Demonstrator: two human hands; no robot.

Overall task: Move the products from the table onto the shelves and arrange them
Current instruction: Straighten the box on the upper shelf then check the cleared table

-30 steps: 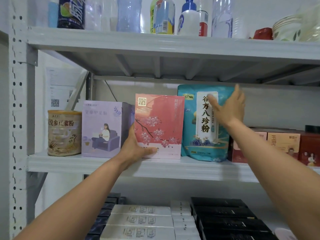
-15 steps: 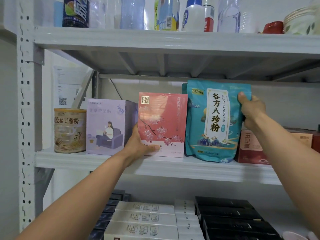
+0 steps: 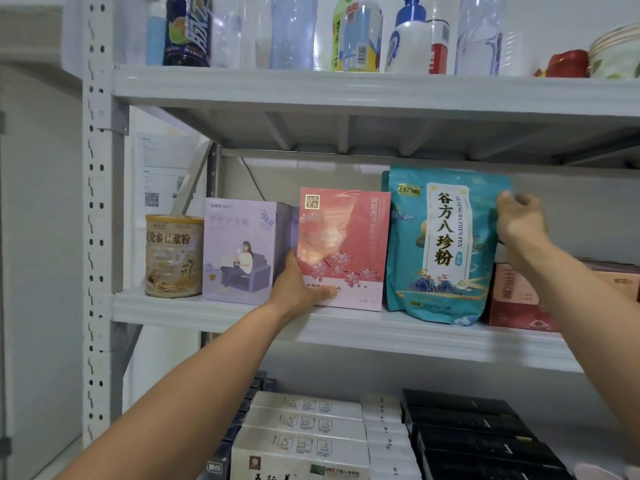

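Left hand (image 3: 301, 287) first: gripped the lower left corner of the pink box (image 3: 346, 244) with it, thumb across the front, fingers out of sight behind. Pinched the upper right edge of the teal pouch (image 3: 446, 244) with the right hand (image 3: 519, 221), thumb on the front face. Found both products already up on the middle shelf (image 3: 346, 329), standing side by side between the two hands, touching or nearly so; could not tell which.

Judged the step in hand to be squaring the pair up. Seemed best to press the box flat on its base and slide it rather than lift it, to steady the soft pouch from the top so as not to let it slump forward, and to bring both fronts level with the shelf's lip, labels outward. Saw little room for error: lilac box (image 3: 239, 251) just left of the left hand, tin (image 3: 173, 256) beyond that, dark red box (image 3: 516, 296) just below and behind the right hand.

Noted, above both hands, the top shelf (image 3: 346, 90) carrying bottles (image 3: 292, 29) and, far right, stacked bowls (image 3: 616, 50). Noted, below the hands, white cartons (image 3: 304, 424) and black cartons (image 3: 478, 434) laid in rows. Could not see inside any box, pouch or tin; all closed.
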